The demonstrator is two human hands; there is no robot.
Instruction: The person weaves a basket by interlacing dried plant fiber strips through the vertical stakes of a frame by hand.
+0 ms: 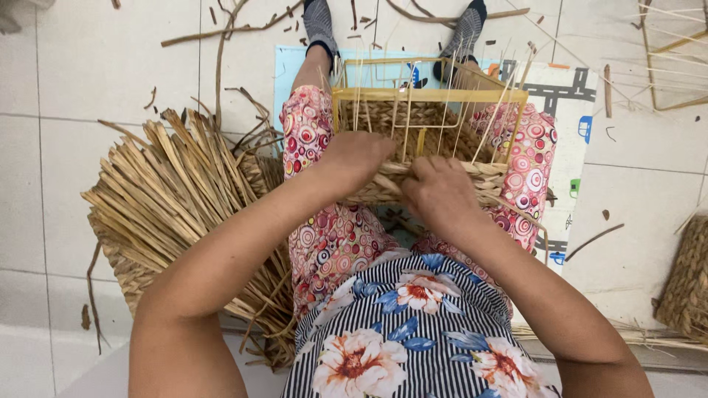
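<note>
Head view, looking down at a seated person's lap.

Far left: white floor tiles [66,88] with loose stalks and scraps. Next to the person's left leg lies a heap of dried flat straw strips [173,195], fanned out, resting on what looks like a woven basket whose edge shows under the heap.

Centre: a half-woven basket [428,140] sits on the lap between the knees, built on a yellow wire frame [431,94]. Thin pale upright sticks [409,110] stand out of the woven part, which covers the lower band of the frame only; the top of the frame is bare.

Left hand [354,158]: curled, fingers bent over the near rim of the basket at its left side, pressing on the woven band. Whether it pinches a strand I cannot tell; the fingertips are hidden behind the knuckles.

Right hand [439,195]: just beside the left one, also curled, gripping the woven rim near the middle of the basket, fingers tucked against the weave.

Below: patterned trousers and a striped flowered top. Feet in dark socks [318,22] rest on a printed play mat [582,110] spread on the floor.

Far right: the edge of another woven basket [689,280] on the tiles, well apart from the hands.
</note>
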